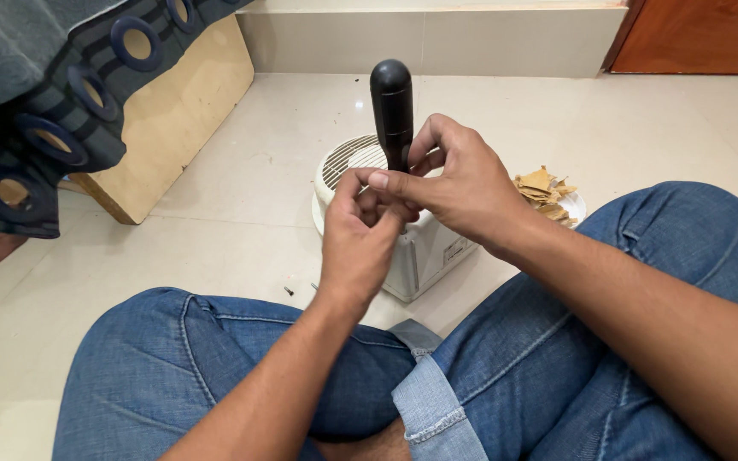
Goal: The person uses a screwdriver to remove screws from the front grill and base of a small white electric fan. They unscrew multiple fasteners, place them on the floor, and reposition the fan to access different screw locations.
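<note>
Two hands met over small white fan [420,248] on tiled floor [241,179]. Left of that: wooden board [177,111] with curtain [44,94] draped over. Left hand [356,243] curled almost shut, fingertips pinching something tiny at the tool's lower end, couldn't tell what. Black-handled screwdriver [392,107] stood upright between the hands, above the fan grille. Right hand [463,188] half closed, fingers steadying its shaft. Handle looked stiff, light, grippy, best grabbed mid-handle. Fan casing probably light plastic, grille a bit fragile. Plate of torn cardboard scraps [544,192] at right.

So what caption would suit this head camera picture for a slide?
Seated on a tiled floor, both hands, left and right, hold a black-handled screwdriver upright over a small white fan.
</note>
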A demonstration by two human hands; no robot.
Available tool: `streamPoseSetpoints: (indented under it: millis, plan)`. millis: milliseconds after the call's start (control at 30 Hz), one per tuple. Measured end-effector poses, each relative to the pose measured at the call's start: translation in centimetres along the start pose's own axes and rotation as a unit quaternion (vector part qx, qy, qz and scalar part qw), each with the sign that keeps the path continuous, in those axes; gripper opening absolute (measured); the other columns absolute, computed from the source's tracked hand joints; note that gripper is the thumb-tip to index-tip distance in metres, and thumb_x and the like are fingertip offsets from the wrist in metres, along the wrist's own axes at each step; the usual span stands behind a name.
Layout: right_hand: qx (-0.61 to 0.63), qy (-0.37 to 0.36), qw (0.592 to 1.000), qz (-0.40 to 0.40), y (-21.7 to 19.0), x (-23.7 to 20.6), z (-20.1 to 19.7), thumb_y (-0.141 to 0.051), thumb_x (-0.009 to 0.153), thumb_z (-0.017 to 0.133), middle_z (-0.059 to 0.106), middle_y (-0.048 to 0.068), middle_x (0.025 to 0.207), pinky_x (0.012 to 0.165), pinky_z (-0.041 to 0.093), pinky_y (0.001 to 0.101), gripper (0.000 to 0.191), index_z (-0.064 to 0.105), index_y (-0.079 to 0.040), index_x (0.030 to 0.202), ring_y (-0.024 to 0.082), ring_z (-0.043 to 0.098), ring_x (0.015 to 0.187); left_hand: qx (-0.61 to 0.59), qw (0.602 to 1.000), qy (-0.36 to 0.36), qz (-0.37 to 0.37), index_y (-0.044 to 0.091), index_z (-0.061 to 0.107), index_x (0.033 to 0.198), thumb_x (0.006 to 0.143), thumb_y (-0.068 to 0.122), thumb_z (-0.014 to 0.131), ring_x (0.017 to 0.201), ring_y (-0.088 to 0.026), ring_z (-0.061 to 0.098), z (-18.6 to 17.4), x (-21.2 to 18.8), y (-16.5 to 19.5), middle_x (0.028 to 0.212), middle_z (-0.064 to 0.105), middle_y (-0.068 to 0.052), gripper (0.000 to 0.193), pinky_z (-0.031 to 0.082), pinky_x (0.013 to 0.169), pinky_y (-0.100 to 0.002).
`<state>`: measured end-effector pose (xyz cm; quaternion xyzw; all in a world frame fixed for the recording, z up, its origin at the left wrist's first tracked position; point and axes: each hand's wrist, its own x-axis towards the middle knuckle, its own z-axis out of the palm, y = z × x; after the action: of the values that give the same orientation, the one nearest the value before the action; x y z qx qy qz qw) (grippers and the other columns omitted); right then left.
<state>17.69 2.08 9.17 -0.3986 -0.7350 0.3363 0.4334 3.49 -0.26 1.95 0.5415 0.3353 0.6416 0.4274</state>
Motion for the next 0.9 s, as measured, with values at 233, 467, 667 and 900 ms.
streamPoseSetpoints:
  millis: [233,467,667,900]
  plan:
    - [0.019,-0.042,0.998,0.041,-0.6,-0.3,-0.5,-0.032,0.087,0.077,0.072,0.009,0.086,0.062,0.058,0.0282,0.035,0.062,-0.005,0.102,0.013,0.071,0.072,-0.018,0.999,-0.026,-0.01,0.002,0.058,0.116,0.101,0.012,0.064,0.085,-0.011,0.067,-0.4,0.1,0.2,0.091,0.072,-0.005,0.018,0.054,0.078,-0.027]
    - [0.009,-0.079,0.996,-0.037,-0.6,-0.5,-1.5,-0.026,0.098,0.065,0.07,0.002,0.104,0.081,0.058,0.03,0.029,0.069,-0.008,0.119,0.015,0.07,0.098,0.009,0.996,-0.087,0.008,0.002,0.064,0.12,0.108,0.019,0.053,0.089,-0.012,0.067,-1.1,0.5,-0.5,0.098,0.074,-0.006,0.024,0.055,0.083,-0.029]
    - [-0.024,-0.076,0.996,-0.031,0.0,-0.2,-1.5,-0.024,0.096,0.066,0.072,0.004,0.101,0.083,0.058,0.0312,0.027,0.068,-0.008,0.117,0.015,0.071,0.098,0.005,0.997,-0.082,-0.005,0.002,0.064,0.119,0.105,0.02,0.056,0.093,-0.012,0.069,-1.2,0.4,-0.7,0.099,0.075,-0.006,0.024,0.057,0.089,-0.03]
    - [0.025,-0.027,0.999,0.01,-0.1,-0.2,-0.1,-0.028,0.089,0.077,0.07,0.008,0.085,0.057,0.059,0.0286,0.037,0.054,-0.003,0.103,0.016,0.069,0.071,-0.002,0.999,-0.046,-0.014,0.005,0.054,0.117,0.101,0.015,0.064,0.087,-0.014,0.07,-0.3,0.0,-0.4,0.092,0.074,-0.008,0.021,0.057,0.083,-0.03]
